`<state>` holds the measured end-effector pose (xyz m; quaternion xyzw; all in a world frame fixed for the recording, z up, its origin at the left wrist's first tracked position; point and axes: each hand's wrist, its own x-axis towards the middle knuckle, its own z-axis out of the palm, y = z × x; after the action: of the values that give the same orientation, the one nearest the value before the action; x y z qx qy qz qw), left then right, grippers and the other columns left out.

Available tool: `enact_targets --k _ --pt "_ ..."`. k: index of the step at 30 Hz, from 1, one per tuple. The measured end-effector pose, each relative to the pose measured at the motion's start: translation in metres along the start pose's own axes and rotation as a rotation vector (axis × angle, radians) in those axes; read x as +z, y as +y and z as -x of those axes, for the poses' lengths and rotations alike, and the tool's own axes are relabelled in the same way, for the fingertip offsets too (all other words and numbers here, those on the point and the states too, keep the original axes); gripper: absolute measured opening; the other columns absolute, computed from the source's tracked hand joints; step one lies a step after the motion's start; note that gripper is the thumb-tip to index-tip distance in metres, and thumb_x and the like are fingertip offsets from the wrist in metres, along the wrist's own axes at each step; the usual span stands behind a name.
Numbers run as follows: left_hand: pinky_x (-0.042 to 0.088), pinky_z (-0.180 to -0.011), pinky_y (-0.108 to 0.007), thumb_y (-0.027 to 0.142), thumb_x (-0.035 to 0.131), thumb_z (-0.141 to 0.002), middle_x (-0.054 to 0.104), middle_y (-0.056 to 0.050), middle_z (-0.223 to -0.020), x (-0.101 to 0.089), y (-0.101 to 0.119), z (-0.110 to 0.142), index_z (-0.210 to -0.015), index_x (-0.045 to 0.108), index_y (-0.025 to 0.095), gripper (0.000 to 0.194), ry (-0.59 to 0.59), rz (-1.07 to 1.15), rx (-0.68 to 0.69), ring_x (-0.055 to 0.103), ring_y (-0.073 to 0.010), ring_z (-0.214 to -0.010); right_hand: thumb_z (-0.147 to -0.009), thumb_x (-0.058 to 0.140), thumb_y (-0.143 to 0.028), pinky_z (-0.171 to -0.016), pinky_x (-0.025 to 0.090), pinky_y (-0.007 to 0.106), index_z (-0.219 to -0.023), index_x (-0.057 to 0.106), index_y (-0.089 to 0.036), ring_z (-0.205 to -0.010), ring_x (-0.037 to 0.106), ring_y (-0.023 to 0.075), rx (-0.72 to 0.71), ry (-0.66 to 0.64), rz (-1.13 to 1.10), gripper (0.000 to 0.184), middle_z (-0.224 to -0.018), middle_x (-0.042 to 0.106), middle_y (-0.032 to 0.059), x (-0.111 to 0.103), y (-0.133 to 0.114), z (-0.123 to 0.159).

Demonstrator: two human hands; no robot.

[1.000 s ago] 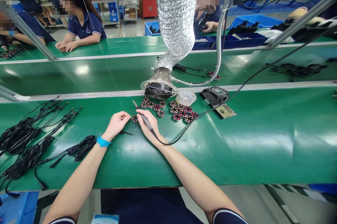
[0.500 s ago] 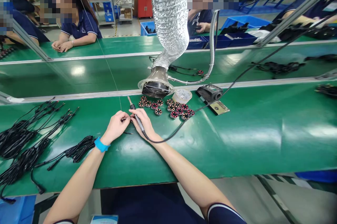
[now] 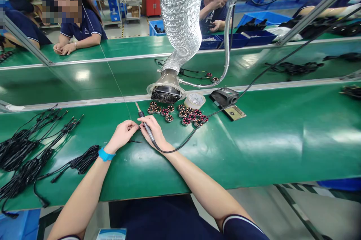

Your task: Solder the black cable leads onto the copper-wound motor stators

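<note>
My right hand [image 3: 153, 130] is closed around a soldering iron [image 3: 147, 128], whose bare metal tip points up and away from me. My left hand [image 3: 124, 134] is closed in a pinch, its fingertips meeting those of my right hand. Between them is a small dark piece, too small to name. A thin solder wire [image 3: 117, 85] comes down from above to the fingers of my left hand. From beneath that hand sticks out a black cable end [image 3: 137, 141]. Several small round motor stators [image 3: 191, 117] with copper and red windings lie just beyond my right hand.
A fume duct [image 3: 180, 18] with a black grille hangs over the stators. Behind them stand a roll of clear tape [image 3: 195, 100] and an iron stand [image 3: 228, 101]. Black cable bundles [image 3: 25, 150] lie left. A co-worker [image 3: 81, 26] sits across the green bench [image 3: 254, 150].
My left hand has turned slightly, its thumb lying flatter across the pinch, and its wrist has moved a little left. The right hand and soldering iron have barely moved. The view has shifted slightly.
</note>
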<state>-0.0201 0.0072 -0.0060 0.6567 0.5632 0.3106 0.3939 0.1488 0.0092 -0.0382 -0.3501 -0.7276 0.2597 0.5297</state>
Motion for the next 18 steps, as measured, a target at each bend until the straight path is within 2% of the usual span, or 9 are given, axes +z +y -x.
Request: enact_targets --k 3,7,13,18 --pt "0.032 -0.051 -0.025 0.047 0.062 -0.08 0.054 0.002 -0.058 0.0015 0.002 -0.0004 -0.077 0.065 0.016 0.031 -0.035 0.152 -0.093 0.044 -0.0121 -0.053 -0.094 0.05 -0.013 -0.087 0.053 0.031 -0.122 0.062 -0.025 -0.091 0.062 0.0165 0.005 -0.01 0.016 0.033 -0.104 0.056 0.0066 0.0004 0.0005 0.0006" --pt "0.023 -0.048 -0.025 0.047 0.063 -0.076 0.045 0.005 -0.052 0.0036 0.0044 -0.001 -0.073 0.062 0.016 0.031 -0.041 0.217 -0.184 0.035 -0.0096 -0.048 -0.093 0.05 -0.012 -0.088 0.053 0.03 -0.123 0.062 -0.026 -0.093 0.063 0.0171 -0.008 -0.027 0.04 0.035 -0.104 0.057 0.0068 0.0024 0.0034 0.0026" --pt "0.024 -0.049 -0.025 0.039 0.064 -0.071 0.052 0.004 -0.055 0.0056 0.0007 -0.0039 -0.07 0.064 0.016 0.023 0.025 0.266 -0.203 0.036 -0.0094 -0.049 -0.095 0.048 -0.015 -0.087 0.054 0.03 -0.123 0.062 -0.026 -0.095 0.063 0.0171 -0.023 -0.041 0.055 0.033 -0.105 0.057 0.0073 0.0039 0.0057 0.0038" --pt "0.023 -0.048 -0.025 0.036 0.063 -0.069 0.052 0.003 -0.052 0.0054 -0.0016 -0.0051 -0.07 0.066 0.016 0.02 0.064 0.246 -0.233 0.036 -0.0096 -0.048 -0.097 0.051 -0.021 -0.087 0.053 0.029 -0.12 0.064 -0.024 -0.093 0.065 0.0162 0.016 0.082 0.024 0.027 -0.106 0.063 0.0074 -0.0034 -0.0023 -0.0006"
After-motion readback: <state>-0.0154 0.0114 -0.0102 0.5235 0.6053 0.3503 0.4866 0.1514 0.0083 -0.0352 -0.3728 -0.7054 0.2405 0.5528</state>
